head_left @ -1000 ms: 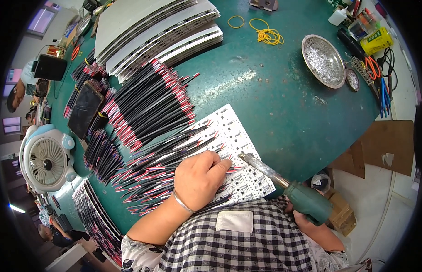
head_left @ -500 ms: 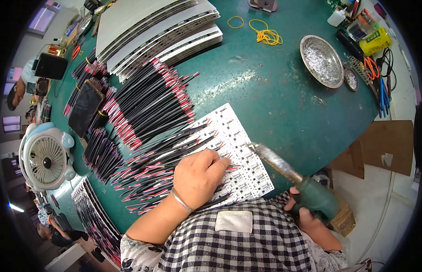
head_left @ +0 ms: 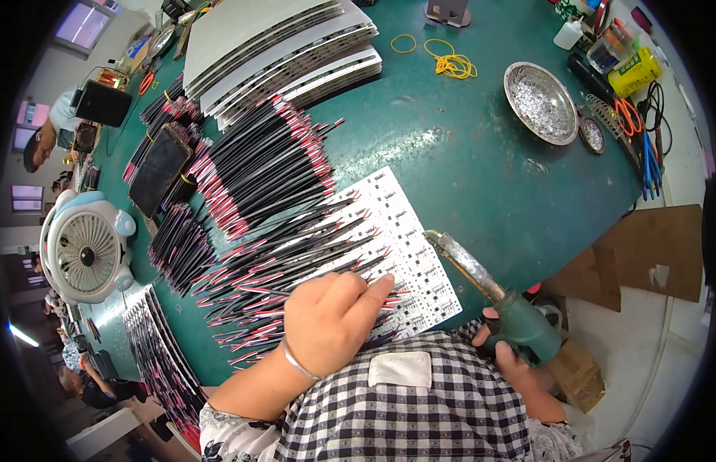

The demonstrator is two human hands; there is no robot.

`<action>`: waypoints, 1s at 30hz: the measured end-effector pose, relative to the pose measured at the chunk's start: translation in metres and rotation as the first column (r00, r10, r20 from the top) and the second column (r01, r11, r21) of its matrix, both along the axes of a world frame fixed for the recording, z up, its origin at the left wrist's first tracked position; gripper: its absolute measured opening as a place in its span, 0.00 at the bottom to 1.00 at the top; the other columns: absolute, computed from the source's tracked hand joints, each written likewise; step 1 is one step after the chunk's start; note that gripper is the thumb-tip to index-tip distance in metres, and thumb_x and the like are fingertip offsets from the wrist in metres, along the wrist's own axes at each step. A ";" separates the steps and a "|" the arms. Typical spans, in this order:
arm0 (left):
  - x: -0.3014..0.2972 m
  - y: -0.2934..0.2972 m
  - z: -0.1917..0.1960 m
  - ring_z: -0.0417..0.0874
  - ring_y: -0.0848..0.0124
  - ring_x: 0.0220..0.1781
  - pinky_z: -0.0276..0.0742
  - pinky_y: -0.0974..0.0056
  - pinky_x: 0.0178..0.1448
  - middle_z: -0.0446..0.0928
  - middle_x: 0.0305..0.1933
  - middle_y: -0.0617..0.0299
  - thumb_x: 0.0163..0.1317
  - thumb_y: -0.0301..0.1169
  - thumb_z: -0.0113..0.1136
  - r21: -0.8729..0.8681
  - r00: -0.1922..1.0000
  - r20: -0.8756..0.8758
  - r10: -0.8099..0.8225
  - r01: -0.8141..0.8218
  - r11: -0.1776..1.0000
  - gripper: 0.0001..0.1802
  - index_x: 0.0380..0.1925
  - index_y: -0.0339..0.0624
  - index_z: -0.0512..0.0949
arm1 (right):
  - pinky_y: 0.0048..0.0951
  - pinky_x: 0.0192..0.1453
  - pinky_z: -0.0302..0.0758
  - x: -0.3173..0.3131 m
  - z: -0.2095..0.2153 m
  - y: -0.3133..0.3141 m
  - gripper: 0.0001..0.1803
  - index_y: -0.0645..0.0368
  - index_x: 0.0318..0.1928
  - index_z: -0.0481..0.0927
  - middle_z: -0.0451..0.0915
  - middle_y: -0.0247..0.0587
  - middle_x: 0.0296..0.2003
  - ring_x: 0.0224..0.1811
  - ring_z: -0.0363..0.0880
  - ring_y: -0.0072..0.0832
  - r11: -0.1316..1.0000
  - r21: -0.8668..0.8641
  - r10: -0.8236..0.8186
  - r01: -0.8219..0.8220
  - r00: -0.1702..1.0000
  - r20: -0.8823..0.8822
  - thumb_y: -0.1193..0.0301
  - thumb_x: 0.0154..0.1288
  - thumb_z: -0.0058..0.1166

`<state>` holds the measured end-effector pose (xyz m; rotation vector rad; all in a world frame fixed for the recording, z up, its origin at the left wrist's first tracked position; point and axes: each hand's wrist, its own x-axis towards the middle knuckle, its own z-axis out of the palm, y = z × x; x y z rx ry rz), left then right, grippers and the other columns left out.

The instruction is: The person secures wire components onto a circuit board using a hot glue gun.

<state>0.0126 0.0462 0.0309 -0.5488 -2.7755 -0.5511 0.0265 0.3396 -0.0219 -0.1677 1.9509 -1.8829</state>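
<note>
- Left hand point(head_left: 327, 322): palm down, fingers spread and pressing on the red-and-black wire leads point(head_left: 296, 277) fanned across the white LED circuit panel point(head_left: 408, 254). Pressing, not gripping.
- Right hand point(head_left: 512, 358): closed around the green handle of a soldering iron point(head_left: 489, 296). Its metal barrel points to 11 o'clock, with the tip just over the panel's right edge.
- Panel lies at the near edge of the green table point(head_left: 465, 169), directly ahead of the body. Leads come in from 9 o'clock, stripped ends over the board.
- Judged step: soldering leads to pads, with the hold-down set and the iron poised. Whether the tip touches the board, cannot tell.
- Next move would call for bringing the tip onto the lead end nearest the left fingertips while the leads are kept pinned flat.
- Surroundings: bundled wire stock point(head_left: 273, 169) at 11 o'clock, stacked panels point(head_left: 281, 46) beyond it, metal dish point(head_left: 540, 102) at 1 o'clock, yellow rubber bands point(head_left: 448, 63) at 12 o'clock, small fan point(head_left: 85, 250) at 9 o'clock.
</note>
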 end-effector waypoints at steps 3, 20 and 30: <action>0.004 0.007 -0.007 0.72 0.72 0.22 0.68 0.68 0.23 0.67 0.24 0.67 0.46 0.28 0.58 -0.119 0.994 0.110 0.021 -0.008 0.993 0.22 0.46 0.44 0.81 | 0.31 0.42 0.77 -0.001 0.009 0.003 0.22 0.68 0.50 0.74 0.81 0.41 0.34 0.33 0.80 0.28 0.995 0.038 0.095 -0.093 0.994 -0.051 0.63 0.62 0.52; 0.009 0.007 -0.024 0.74 0.66 0.26 0.69 0.63 0.26 0.71 0.29 0.64 0.48 0.28 0.60 -0.003 0.981 0.145 0.130 -0.131 0.991 0.14 0.38 0.47 0.81 | 0.31 0.54 0.66 0.005 0.031 0.007 0.23 0.59 0.50 0.77 0.83 0.31 0.30 0.38 0.79 0.28 0.911 0.384 0.184 -0.153 0.982 -0.043 0.54 0.66 0.48; 0.000 0.011 -0.031 0.75 0.65 0.27 0.71 0.63 0.30 0.72 0.28 0.65 0.43 0.25 0.62 0.098 0.994 0.039 0.098 -0.101 0.990 0.14 0.34 0.48 0.82 | 0.30 0.36 0.78 0.000 0.021 0.008 0.14 0.66 0.44 0.78 0.81 0.44 0.34 0.29 0.83 0.31 0.948 0.294 0.181 -0.120 0.965 -0.189 0.72 0.58 0.55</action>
